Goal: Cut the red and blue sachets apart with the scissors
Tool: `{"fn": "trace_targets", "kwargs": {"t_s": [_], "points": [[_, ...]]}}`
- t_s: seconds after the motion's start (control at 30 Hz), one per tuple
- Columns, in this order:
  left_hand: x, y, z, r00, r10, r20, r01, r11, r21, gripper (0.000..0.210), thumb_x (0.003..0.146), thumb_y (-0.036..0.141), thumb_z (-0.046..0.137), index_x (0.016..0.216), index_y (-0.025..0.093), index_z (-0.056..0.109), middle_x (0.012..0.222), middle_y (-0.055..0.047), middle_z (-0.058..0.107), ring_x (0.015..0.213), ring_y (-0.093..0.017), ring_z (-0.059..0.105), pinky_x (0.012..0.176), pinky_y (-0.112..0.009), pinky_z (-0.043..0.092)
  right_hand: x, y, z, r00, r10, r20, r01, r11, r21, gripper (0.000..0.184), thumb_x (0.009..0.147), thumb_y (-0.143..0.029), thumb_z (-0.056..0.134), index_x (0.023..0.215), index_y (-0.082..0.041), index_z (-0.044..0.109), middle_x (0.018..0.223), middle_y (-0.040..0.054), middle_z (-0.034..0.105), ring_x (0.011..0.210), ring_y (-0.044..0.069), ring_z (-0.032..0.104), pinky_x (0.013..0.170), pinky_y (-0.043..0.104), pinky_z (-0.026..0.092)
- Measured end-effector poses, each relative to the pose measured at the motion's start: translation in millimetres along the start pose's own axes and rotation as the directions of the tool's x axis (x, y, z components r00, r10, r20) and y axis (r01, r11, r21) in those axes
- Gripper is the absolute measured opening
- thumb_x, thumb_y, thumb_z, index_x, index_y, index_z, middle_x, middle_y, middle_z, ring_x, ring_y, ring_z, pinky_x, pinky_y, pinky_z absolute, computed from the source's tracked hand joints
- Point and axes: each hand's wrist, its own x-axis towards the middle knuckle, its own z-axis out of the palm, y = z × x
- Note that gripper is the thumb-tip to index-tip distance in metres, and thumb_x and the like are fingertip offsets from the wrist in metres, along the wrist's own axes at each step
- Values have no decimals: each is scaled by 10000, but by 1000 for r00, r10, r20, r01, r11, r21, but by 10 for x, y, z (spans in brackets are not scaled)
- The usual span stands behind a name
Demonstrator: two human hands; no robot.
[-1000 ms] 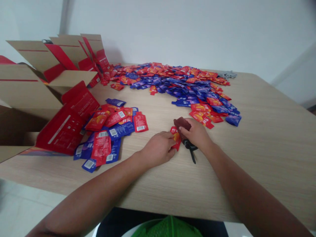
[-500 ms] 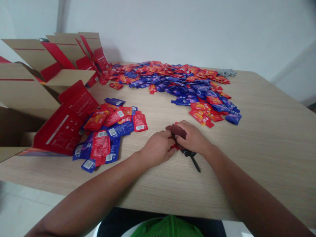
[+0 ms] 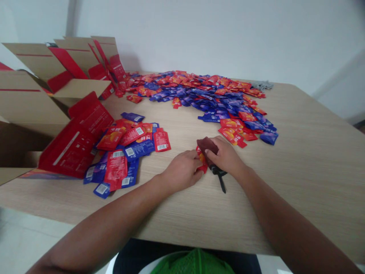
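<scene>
Resting on one flat red plastic sachet with an orange fruit print point(image 3: 203, 164), the fingers of the left hand point(image 3: 181, 171) are bent, with little gap between thumb and fingertips at the sachet's left edge; whether they pinch it or only press it down, I cannot tell. Fingers of the right hand point(image 3: 225, 154) are closed around a long dark reddish-brown hand tool with black fittings point(image 3: 207, 146). This tool slants over the right side of the sachet, hiding part of it; whether the two touch is unclear. A thin black strip point(image 3: 222, 184) juts from the tool's lower end, to the near right of the sachet.

The sachet lies on a pale wood-grain counter point(image 3: 299, 171). Left of the sachet spreads a small loose heap of red and blue sachets point(image 3: 129, 151), many with barcodes upward. Beyond the sachet, a long, thick bank of red and blue sachets point(image 3: 199, 91) curves round to its far right. Crumpled grey material point(image 3: 264, 85) lies past that bank's right end. Well left of the sachet stand open brown cardboard boxes with red printed flaps point(image 3: 28, 102).
</scene>
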Motion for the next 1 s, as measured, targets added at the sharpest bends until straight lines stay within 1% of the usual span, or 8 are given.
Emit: {"fn": "trace_targets", "kwargs": {"t_s": [0.1,0.17,0.33,0.43,0.57,0.73,0.87,1.0], "points": [[5,-7,-33,1000,1,19,-1,1000,-16,167,975,275,645,1028,219,792,1053,-95,683,1032,-254,646,919,-380,545,-31,-94,-37,994,-84,74,81,996,48,183,895,-258,647,1072,-217,669,1074,66,649,981,251,626,861,379,490],[5,-14,-50,999,1,36,0,1000,-31,165,958,279,664,1033,229,801,1034,-92,679,1025,-257,646,913,-382,543,-48,-145,-50,990,-104,95,99,993,57,148,881,-238,641,1026,-221,660,1071,62,645,979,246,624,867,375,491],[2,-17,-56,999,18,27,-17,999,-49,152,947,265,673,1032,233,796,1059,-89,683,1049,-259,640,955,-392,531,-34,-111,-7,997,-44,65,43,999,14,89,879,-268,643,952,-218,657,993,60,642,909,243,620,812,376,491],[6,-7,-60,999,33,24,-32,999,-34,119,945,256,673,988,213,775,1066,-92,684,1042,-255,635,956,-388,526,3,-16,50,1000,27,-14,-26,999,29,216,881,-288,655,1081,-211,686,1034,76,685,925,258,641,835,398,513],[10,10,-74,999,40,27,-40,999,-19,126,965,258,644,970,203,757,1058,-96,682,1023,-250,634,934,-383,526,28,94,108,984,108,-138,-94,990,104,445,877,-278,668,1318,-219,645,1236,111,717,1088,300,670,962,466,535],[14,16,-70,999,39,15,-39,999,-18,106,954,245,656,955,203,753,1079,-94,684,1022,-248,630,929,-382,526,9,97,99,991,-27,-133,36,998,61,441,896,-267,673,1334,-218,666,1273,124,730,1166,320,658,1049,514,516],[15,-5,-54,999,28,19,-27,999,-23,114,940,258,678,988,212,771,1058,-93,683,1035,-259,632,937,-396,528,-17,2,38,990,-120,-70,126,989,79,472,873,-273,719,1341,-231,674,1251,112,742,1161,321,657,1030,509,528],[11,-18,-50,999,4,39,-3,999,-37,154,943,283,683,1035,226,793,1035,-94,676,1030,-265,635,912,-396,533,-34,-77,-3,981,-192,-1,190,972,140,438,863,-212,696,1298,-264,707,1202,79,751,1147,295,651,1007,470,536]]}}
